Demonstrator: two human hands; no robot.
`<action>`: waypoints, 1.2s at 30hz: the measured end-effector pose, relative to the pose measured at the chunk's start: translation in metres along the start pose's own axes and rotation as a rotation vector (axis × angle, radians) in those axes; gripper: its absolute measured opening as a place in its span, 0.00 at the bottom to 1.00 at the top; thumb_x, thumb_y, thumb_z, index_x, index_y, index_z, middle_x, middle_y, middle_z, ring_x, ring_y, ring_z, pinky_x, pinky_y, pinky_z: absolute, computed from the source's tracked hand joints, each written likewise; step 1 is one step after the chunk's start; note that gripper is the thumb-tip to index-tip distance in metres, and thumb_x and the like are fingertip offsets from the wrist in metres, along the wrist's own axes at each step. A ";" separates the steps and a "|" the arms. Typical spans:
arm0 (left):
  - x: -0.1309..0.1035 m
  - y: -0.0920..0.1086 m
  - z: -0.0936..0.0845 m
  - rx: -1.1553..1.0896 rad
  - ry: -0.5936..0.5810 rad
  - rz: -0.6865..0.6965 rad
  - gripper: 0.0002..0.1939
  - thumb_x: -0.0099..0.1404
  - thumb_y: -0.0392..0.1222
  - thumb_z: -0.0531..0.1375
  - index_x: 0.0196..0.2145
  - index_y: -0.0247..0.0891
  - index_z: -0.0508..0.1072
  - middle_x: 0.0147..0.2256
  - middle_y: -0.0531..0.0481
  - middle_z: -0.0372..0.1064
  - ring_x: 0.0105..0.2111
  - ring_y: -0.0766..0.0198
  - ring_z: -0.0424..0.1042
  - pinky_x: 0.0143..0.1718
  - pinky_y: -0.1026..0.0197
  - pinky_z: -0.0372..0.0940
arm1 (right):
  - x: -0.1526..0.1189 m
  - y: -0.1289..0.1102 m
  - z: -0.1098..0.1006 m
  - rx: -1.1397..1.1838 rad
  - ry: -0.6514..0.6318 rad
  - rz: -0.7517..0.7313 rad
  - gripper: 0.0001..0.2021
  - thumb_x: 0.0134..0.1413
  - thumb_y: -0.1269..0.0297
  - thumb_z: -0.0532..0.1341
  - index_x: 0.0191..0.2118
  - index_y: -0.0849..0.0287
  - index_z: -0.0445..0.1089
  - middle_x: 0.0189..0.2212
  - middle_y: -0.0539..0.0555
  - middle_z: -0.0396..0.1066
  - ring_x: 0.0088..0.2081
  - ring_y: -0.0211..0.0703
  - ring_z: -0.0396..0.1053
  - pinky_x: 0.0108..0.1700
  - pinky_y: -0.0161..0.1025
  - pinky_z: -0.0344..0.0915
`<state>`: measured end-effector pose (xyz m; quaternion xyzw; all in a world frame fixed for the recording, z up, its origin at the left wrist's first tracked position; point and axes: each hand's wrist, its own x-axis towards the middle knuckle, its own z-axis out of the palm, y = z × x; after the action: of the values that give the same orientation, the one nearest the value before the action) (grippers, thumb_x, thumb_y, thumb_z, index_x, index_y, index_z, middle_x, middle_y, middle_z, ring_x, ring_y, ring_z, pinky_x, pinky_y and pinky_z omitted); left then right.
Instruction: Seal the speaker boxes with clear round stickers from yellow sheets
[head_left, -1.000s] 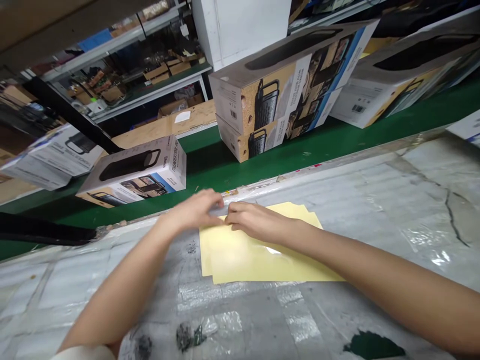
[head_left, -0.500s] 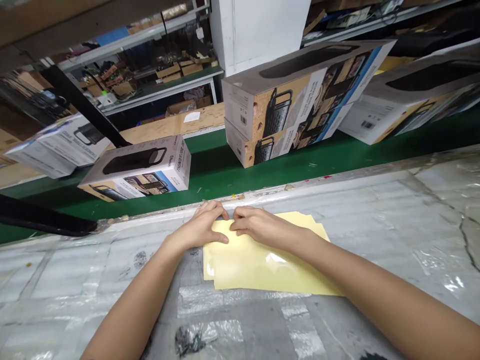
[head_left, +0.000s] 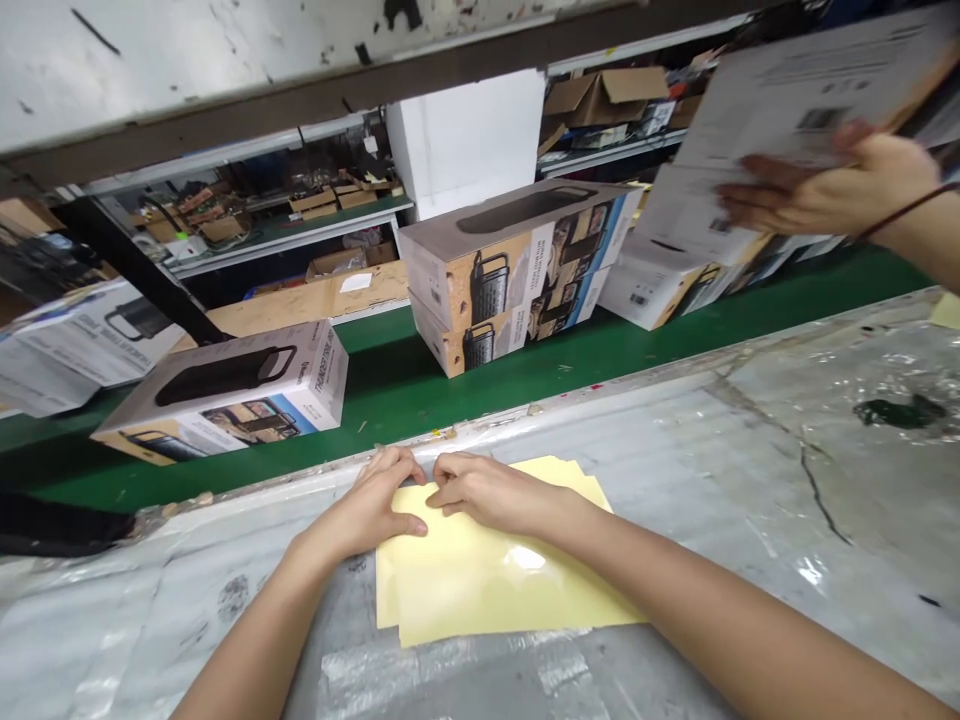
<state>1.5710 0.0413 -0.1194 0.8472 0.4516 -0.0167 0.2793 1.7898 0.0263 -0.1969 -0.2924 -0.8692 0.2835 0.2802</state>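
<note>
Pale yellow glossy sheets lie flat on the plastic-covered worktop, overlapping with their edges slightly out of line. At their upper left corner is my left hand, thumb resting on the paper and apart from the curved fingers. Right beside it, my right hand has its fingers pinched together at the top edge of the yellow sheet. What exactly lies between those fingertips is too small to make out. My right forearm crosses over the right part of the sheets.
Beyond the worktop runs a green conveyor belt carrying printed speaker boxes and a single box at left. Another person's hand touches a raised white box at right. A black post stands at left.
The view has shifted, bringing an overhead shelf into sight. Another person's hand and a raised box have appeared at the right. My hands keep nearly the same pose on the yellow sheets.
</note>
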 end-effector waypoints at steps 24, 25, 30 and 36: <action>-0.007 0.000 0.001 0.013 -0.010 -0.024 0.20 0.58 0.42 0.70 0.46 0.44 0.69 0.51 0.48 0.64 0.56 0.48 0.63 0.59 0.48 0.59 | -0.009 0.005 -0.016 0.693 0.051 0.116 0.04 0.55 0.67 0.68 0.30 0.57 0.74 0.47 0.56 0.74 0.47 0.46 0.72 0.52 0.44 0.65; -0.007 -0.001 0.002 0.010 -0.008 -0.025 0.20 0.58 0.42 0.70 0.46 0.44 0.69 0.51 0.48 0.64 0.56 0.48 0.63 0.58 0.49 0.59 | -0.010 0.006 -0.017 0.743 0.051 0.142 0.05 0.55 0.65 0.69 0.30 0.57 0.75 0.46 0.56 0.75 0.47 0.47 0.72 0.52 0.45 0.65; -0.010 -0.004 0.003 -0.017 -0.005 -0.043 0.20 0.57 0.40 0.69 0.46 0.44 0.70 0.51 0.48 0.64 0.56 0.47 0.62 0.58 0.49 0.59 | -0.011 0.010 -0.020 1.066 0.172 0.191 0.13 0.51 0.56 0.75 0.30 0.58 0.75 0.39 0.56 0.78 0.42 0.46 0.75 0.46 0.44 0.68; -0.013 0.002 0.002 -0.039 -0.002 -0.067 0.20 0.56 0.36 0.68 0.45 0.43 0.70 0.51 0.47 0.64 0.56 0.48 0.62 0.57 0.51 0.58 | -0.005 0.018 -0.015 1.297 0.455 0.277 0.17 0.47 0.58 0.78 0.34 0.58 0.71 0.28 0.49 0.75 0.26 0.36 0.70 0.32 0.35 0.64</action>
<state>1.5651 0.0297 -0.1169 0.8259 0.4797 -0.0181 0.2956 1.8092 0.0404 -0.2002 -0.2264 -0.3992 0.7097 0.5345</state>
